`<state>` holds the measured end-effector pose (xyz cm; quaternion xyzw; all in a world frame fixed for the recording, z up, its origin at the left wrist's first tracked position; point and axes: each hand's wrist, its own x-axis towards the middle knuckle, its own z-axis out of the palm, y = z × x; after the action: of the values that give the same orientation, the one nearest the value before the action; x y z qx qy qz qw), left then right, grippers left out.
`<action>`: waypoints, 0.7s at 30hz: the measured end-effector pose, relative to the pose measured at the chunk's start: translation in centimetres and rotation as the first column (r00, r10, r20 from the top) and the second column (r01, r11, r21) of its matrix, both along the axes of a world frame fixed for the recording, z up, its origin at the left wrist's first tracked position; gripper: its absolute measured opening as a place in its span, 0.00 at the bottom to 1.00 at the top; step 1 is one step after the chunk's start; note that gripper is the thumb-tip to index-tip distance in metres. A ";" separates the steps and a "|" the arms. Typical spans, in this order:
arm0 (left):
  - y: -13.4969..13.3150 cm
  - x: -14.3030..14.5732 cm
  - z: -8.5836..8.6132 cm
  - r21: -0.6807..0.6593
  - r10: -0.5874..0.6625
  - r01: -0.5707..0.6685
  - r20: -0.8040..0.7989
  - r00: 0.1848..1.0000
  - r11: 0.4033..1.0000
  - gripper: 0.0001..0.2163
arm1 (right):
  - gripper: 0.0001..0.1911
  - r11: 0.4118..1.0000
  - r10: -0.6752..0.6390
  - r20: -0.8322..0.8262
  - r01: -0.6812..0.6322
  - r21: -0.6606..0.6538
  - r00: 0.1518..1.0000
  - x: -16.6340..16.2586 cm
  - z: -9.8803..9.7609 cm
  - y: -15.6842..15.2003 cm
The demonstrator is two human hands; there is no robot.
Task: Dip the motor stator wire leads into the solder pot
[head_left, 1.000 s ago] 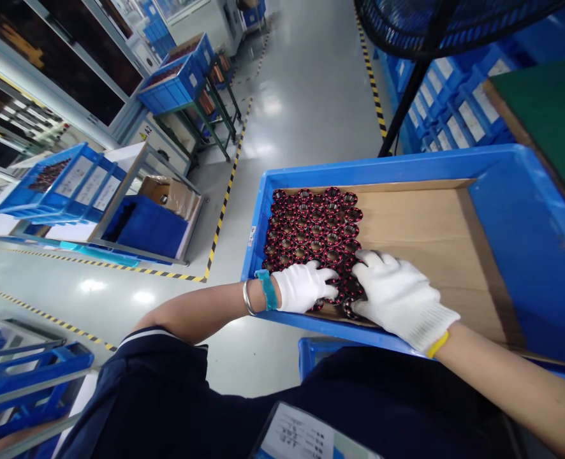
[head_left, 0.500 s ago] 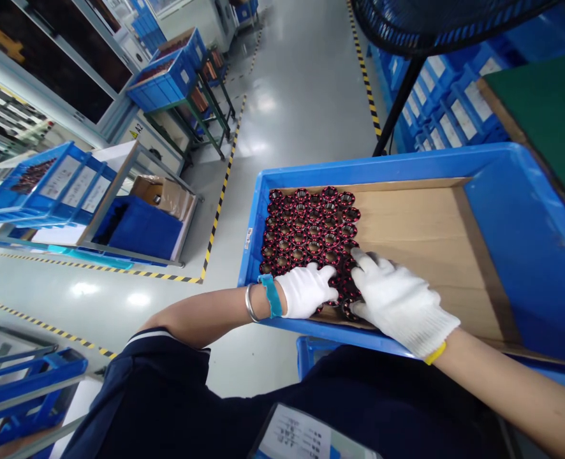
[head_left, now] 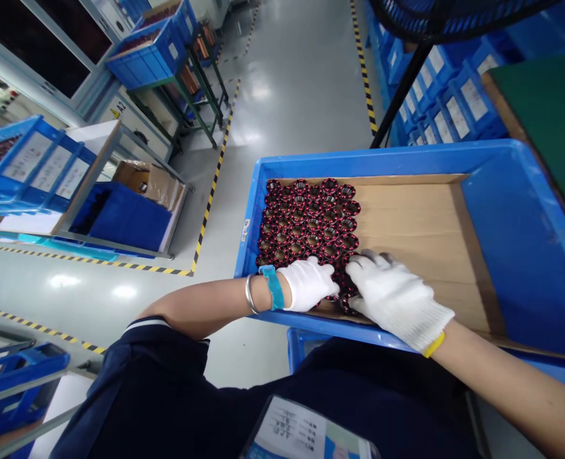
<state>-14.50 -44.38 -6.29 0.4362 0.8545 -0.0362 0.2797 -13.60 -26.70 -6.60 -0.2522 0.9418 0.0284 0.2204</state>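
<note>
Both gloved hands are laid on the near edge of the block of red-wound coil rings [head_left: 306,220], packed in rows at the left end of the blue crate [head_left: 516,236] on its cardboard liner [head_left: 416,223]. The left hand [head_left: 308,284] is curled over the nearest rings; whether any is gripped cannot be told. The right hand [head_left: 392,294] is spread flat, fingers [head_left: 361,262] open, just right of the left fingertips. Since a second ago, both hands have barely shifted, the right fingers being drawn slightly closer to the left, so the rings appear to be pressed together rather than lifted.
</note>
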 end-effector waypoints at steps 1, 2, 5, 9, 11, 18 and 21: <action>0.0 0.0 0.0 0.000 0.003 -0.003 0.010 1.000 1.000 0.16 | 0.19 1.000 -0.015 0.019 0.015 0.019 1.000 0.0 -0.1 0.0; 0.1 -0.1 0.0 0.002 0.004 -0.004 0.016 1.000 1.000 0.16 | 0.19 0.999 -0.032 0.040 0.030 0.037 0.999 0.1 -0.2 0.1; 0.0 -0.2 0.0 0.026 -0.001 0.001 0.010 1.000 1.000 0.16 | 0.19 0.998 -0.028 0.078 0.024 0.052 0.997 0.4 -0.4 0.1; -0.3 -0.3 -0.5 0.055 -0.015 0.016 -0.013 1.000 0.998 0.17 | 0.20 0.993 -0.011 0.089 0.000 0.117 0.996 0.8 0.1 -0.7; -0.5 -0.4 -0.7 0.063 -0.022 0.024 -0.020 1.000 0.998 0.18 | 0.20 0.988 -0.061 0.122 0.042 0.148 0.991 0.8 0.5 -1.3; -0.4 -0.8 -0.3 0.026 -0.013 0.012 0.006 1.000 1.000 0.18 | 0.15 0.988 -0.153 0.190 0.150 0.029 0.970 0.5 0.4 -1.1; -0.4 -1.0 0.6 0.025 -0.037 0.037 -0.021 0.999 0.999 0.17 | 0.16 0.989 -0.136 0.168 0.143 -0.030 0.976 0.4 0.7 -0.1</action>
<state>-15.54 -44.79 -5.64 0.4550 0.8495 -0.0353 0.2646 -13.21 -26.82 -5.87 -0.1914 0.9361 -0.0281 0.2939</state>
